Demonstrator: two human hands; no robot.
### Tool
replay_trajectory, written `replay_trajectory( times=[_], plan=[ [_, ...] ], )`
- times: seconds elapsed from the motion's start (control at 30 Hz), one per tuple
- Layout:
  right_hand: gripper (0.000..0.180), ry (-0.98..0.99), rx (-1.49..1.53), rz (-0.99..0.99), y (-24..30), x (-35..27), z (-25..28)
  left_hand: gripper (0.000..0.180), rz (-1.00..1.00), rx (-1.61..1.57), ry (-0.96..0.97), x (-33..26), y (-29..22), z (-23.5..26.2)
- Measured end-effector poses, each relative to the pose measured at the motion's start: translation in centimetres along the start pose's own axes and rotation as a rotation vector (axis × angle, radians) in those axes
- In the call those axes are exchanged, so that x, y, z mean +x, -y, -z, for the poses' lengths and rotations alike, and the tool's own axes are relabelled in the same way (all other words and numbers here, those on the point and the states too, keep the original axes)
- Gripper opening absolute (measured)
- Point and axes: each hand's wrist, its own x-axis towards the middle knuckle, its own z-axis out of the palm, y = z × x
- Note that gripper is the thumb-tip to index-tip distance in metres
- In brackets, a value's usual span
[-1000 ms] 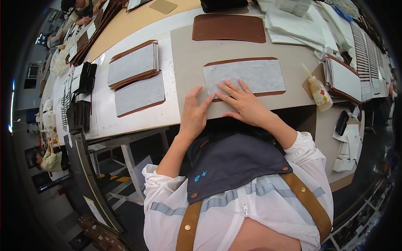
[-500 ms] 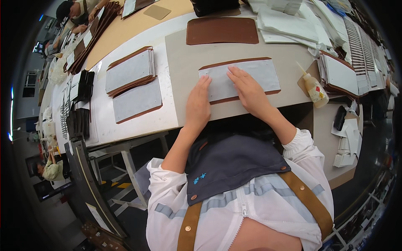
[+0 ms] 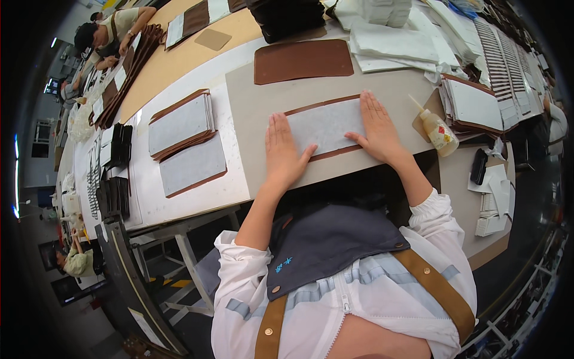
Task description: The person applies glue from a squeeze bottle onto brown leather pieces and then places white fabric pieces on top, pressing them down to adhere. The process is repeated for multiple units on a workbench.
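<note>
A brown leather-like panel with a pale grey-white sheet (image 3: 326, 124) over it lies on the grey work mat (image 3: 254, 169); brown shows along its long edges. My left hand (image 3: 284, 149) rests flat at the panel's left end, fingers stretched out and thumb apart. Across from it, my right hand (image 3: 381, 133) lies flat over the right end, its thumb pointing inward. Both palms touch the panel and grip nothing. Beyond them sits a bare brown panel (image 3: 304, 62). Right of my right hand, a squeeze bottle (image 3: 439, 133) with a thin nozzle and yellowish contents lies on its side.
Similar lined panels (image 3: 181, 127) are piled on the left, another pile (image 3: 475, 105) on the right. White sheets (image 3: 391, 43) and a black stack (image 3: 287, 18) stand at the back. Far left, a co-worker (image 3: 113, 36) leans over brown pieces. The table's front edge (image 3: 239, 201) runs before me.
My right hand has slid from the panel's middle to its right end. My left hand has shifted to the left end, its thumb now spread. The whole view has moved slightly.
</note>
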Motion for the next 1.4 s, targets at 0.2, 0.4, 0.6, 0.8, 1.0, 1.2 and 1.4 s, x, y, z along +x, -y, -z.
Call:
replay_trajectory(
  times=[0.2, 0.4, 0.6, 0.8, 1.0, 1.2, 1.4],
  plan=[
    [0.081, -0.214, 0.348, -0.085, -1.3, -2.9, 0.5, 0.086, 0.495, -1.269, 0.005, 0.4, 0.5, 6.5],
    [0.065, -0.359, 0.181, -0.107, -0.8, -3.5, -0.7, 0.075, 0.640, -1.450, 0.072, 1.4, 2.5, 7.3],
    [0.064, -0.380, 0.230, -0.127, -0.4, -3.4, -0.5, 0.040, 0.419, -0.645, 0.083, 3.9, 3.0, 5.0],
    [0.064, -0.372, 0.254, -0.140, -0.2, -3.5, -0.3, 0.042, 0.285, -0.514, -0.100, 5.0, 3.7, 3.2],
    [0.059, -0.392, 0.226, -0.157, -0.3, -3.8, -0.3, 0.036, 0.301, -0.520, -0.335, 4.3, 4.5, 7.0],
    [0.059, -0.397, 0.207, -0.143, 0.1, -3.7, -0.3, 0.030, 0.224, -0.312, -0.571, 4.5, 13.4, 17.0],
    [0.060, -0.416, 0.171, -0.131, 0.0, -3.6, -0.3, 0.035, 0.305, 0.001, -0.655, 6.6, 21.7, 25.6]
  ],
)
